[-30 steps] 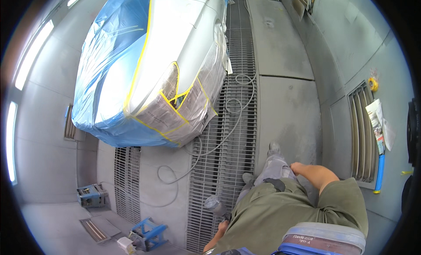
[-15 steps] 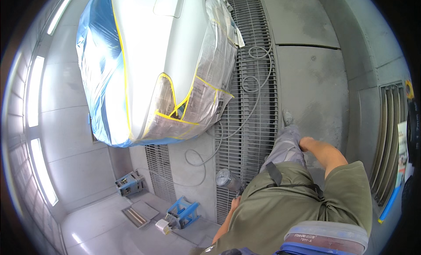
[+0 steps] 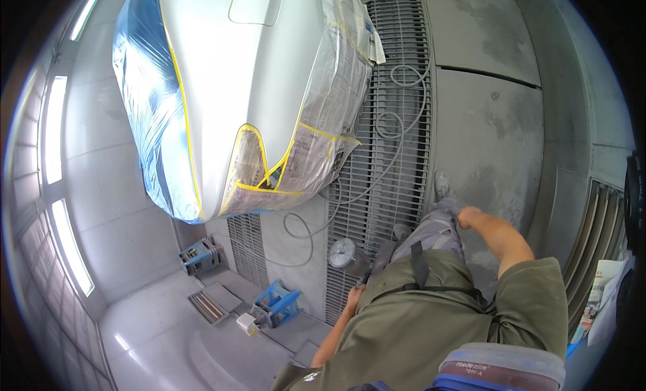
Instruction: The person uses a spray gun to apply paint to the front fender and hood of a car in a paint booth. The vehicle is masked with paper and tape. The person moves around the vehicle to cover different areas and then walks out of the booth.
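Note:
Down at my left side, my left hand (image 3: 355, 297) is closed at the handle of a spray gun (image 3: 361, 275). The gun's round, grey-lidded paint cup (image 3: 344, 254) sticks out ahead of the hand over the floor grating. My right hand (image 3: 465, 218) hangs by my right thigh, curled like a fist, and I see nothing in it. Some of its fingers are out of sight. In front of me stands a pale car body (image 3: 222, 75). Masking paper (image 3: 313, 149), blue-tinted film (image 3: 151, 115) and yellow tape (image 3: 186, 115) cover its sides and lamp opening.
A thin grey hose (image 3: 397, 152) loops over the floor grating (image 3: 397, 108) between me and the car. Two blue stands (image 3: 277, 303) (image 3: 200, 256) are at the lower left. Along the right wall are a louvred vent (image 3: 599, 223) and hanging papers (image 3: 595, 297).
My view has shifted slightly, and a second shoe now shows beside the cup. My left hand and the spray gun have moved a little left; the right hand stays by my thigh.

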{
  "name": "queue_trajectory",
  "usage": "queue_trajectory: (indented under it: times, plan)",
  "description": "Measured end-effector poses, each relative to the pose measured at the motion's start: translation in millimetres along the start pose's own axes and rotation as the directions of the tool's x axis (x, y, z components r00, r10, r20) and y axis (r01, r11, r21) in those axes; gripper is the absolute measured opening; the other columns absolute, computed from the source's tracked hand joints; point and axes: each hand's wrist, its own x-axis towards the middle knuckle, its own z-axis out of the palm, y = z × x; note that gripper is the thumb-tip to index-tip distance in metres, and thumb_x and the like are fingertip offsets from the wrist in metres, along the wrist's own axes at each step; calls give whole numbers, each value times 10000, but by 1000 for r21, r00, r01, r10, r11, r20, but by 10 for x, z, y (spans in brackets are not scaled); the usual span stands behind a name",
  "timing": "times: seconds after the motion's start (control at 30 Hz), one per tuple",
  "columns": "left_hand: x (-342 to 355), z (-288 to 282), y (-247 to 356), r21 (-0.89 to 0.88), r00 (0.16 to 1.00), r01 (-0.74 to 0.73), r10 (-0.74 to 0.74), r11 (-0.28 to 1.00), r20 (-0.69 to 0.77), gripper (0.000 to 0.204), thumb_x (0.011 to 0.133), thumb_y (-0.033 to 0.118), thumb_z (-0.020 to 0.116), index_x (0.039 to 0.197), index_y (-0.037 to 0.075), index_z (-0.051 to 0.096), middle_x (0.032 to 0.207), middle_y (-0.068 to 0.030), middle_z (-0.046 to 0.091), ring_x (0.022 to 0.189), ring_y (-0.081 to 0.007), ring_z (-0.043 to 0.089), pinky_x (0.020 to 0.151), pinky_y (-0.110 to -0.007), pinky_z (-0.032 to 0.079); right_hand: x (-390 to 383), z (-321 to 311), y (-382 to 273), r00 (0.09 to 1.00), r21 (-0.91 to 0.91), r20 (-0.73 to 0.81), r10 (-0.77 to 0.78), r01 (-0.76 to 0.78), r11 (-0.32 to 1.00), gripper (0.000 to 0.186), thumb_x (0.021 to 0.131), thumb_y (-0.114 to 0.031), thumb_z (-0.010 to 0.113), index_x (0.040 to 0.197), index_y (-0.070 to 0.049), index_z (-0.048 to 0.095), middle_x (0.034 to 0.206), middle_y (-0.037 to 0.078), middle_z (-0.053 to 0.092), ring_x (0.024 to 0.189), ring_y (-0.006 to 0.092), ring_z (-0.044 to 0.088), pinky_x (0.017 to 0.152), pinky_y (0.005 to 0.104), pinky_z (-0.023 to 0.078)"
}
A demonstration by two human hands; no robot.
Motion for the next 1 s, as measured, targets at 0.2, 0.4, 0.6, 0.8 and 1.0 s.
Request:
queue_trajectory:
  times: [0.2,0.4,0.6,0.8,1.0]
  plan:
    - [-326,-31,665,97,990,131,-125,987,-67,490,886,397,612,994,-76,683,921,-166,717,880,-275,691,771,-415,507,336,158,-3,995,-174,24,-101,103,979,364,846,-221,666,1170,-67,727,1281,178,660,1187,357,633,969,440,531]
    - [-249,97,736,193,981,125,-92,973,-170,555,883,438,599,1048,-84,688,1052,-275,709,1027,-386,684,866,-455,509,614,117,69,982,-409,93,-164,188,893,345,850,-144,587,1151,-55,730,1272,170,665,1175,353,639,964,438,533]
    - [41,95,286,-135,994,77,-87,988,-70,594,862,445,618,1121,-88,661,1097,-269,699,1064,-384,668,895,-460,492,477,-185,0,987,-381,-26,-156,135,915,378,851,-111,528,1170,-44,719,1311,178,639,1214,344,616,1005,435,513]
    - [523,-65,-270,-169,993,90,-103,981,-66,626,854,483,630,1085,-97,668,1106,-277,693,1063,-378,666,885,-456,493,511,-113,-356,987,-330,-111,-119,76,941,381,854,-128,540,1181,-39,715,1320,186,633,1228,331,613,1019,431,507]
    - [1051,-405,-1078,-54,998,-44,46,998,36,665,823,530,639,1050,-93,693,1101,-294,693,1094,-398,661,898,-454,495,322,534,-1170,986,-548,-101,-130,54,835,361,774,-127,718,1120,-24,724,1186,190,696,1126,333,669,955,425,550]
